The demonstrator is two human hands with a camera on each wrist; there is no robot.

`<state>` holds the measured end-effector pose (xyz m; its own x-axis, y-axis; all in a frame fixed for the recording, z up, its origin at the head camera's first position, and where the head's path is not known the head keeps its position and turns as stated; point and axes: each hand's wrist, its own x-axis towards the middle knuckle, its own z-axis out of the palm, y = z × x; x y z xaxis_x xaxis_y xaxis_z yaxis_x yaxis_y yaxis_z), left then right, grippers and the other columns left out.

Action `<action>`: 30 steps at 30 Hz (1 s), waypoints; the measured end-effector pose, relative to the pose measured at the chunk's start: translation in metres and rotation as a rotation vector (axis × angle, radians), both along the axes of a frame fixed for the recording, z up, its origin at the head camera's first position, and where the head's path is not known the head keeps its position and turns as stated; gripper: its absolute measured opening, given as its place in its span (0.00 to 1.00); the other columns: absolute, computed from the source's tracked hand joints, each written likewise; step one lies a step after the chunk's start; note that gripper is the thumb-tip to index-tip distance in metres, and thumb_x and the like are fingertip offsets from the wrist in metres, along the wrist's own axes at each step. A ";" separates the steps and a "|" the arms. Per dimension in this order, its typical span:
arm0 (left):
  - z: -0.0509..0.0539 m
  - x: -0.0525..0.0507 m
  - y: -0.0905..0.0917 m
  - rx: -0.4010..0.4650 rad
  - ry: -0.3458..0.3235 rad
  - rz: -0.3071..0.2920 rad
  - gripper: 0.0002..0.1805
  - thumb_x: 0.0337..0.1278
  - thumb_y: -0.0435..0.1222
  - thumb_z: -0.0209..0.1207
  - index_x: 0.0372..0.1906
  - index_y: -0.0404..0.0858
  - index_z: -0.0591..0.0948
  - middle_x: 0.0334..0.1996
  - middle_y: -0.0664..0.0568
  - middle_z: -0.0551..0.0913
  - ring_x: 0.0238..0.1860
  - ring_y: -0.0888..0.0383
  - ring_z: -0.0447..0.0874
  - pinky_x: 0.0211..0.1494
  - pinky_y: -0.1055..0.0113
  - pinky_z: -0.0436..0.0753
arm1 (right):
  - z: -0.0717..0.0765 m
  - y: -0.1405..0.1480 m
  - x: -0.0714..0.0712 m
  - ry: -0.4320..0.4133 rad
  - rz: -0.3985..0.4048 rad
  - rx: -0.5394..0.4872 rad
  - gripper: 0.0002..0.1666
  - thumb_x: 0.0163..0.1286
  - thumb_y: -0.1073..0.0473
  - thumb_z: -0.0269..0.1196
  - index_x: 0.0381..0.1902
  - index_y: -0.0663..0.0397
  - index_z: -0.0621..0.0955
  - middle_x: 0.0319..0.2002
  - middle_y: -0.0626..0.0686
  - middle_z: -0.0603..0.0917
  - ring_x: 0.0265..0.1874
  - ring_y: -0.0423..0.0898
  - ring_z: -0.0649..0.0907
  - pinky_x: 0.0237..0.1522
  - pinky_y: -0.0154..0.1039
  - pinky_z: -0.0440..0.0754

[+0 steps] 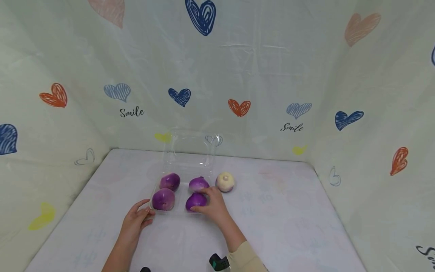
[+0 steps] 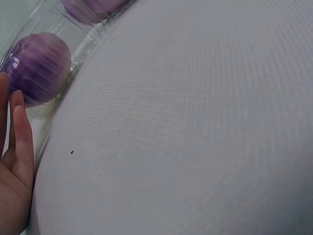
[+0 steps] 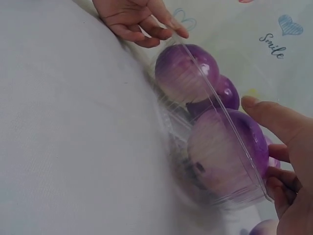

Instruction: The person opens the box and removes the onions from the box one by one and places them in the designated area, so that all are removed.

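Head view: 1 purple onion (image 1: 195, 201) between right fingers (image 1: 209, 190).

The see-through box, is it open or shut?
Open. In the head view, its clear lid stands up behind the base, leaving the purple onions uncovered.
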<state>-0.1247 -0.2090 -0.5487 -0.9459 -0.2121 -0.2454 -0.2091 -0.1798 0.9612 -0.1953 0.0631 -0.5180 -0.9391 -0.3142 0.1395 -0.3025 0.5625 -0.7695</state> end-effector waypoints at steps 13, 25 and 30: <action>0.003 0.001 0.001 0.002 -0.014 0.003 0.26 0.71 0.40 0.54 0.68 0.38 0.64 0.32 0.60 0.85 0.39 0.65 0.81 0.42 0.72 0.80 | 0.003 -0.004 -0.002 0.029 0.018 0.155 0.41 0.44 0.48 0.80 0.57 0.55 0.80 0.52 0.56 0.77 0.54 0.54 0.71 0.56 0.51 0.72; 0.002 0.001 0.000 0.005 -0.021 0.003 0.25 0.71 0.39 0.54 0.68 0.39 0.64 0.32 0.61 0.85 0.39 0.65 0.81 0.43 0.72 0.80 | 0.004 -0.004 0.001 0.021 0.009 0.138 0.39 0.46 0.49 0.79 0.55 0.58 0.81 0.52 0.55 0.76 0.54 0.53 0.70 0.56 0.52 0.72; 0.001 0.001 -0.001 0.009 -0.020 0.002 0.26 0.71 0.40 0.55 0.68 0.38 0.64 0.32 0.61 0.85 0.39 0.65 0.81 0.43 0.71 0.80 | 0.002 -0.003 0.000 0.015 0.012 0.087 0.37 0.46 0.50 0.79 0.53 0.58 0.82 0.50 0.54 0.77 0.54 0.52 0.70 0.55 0.51 0.73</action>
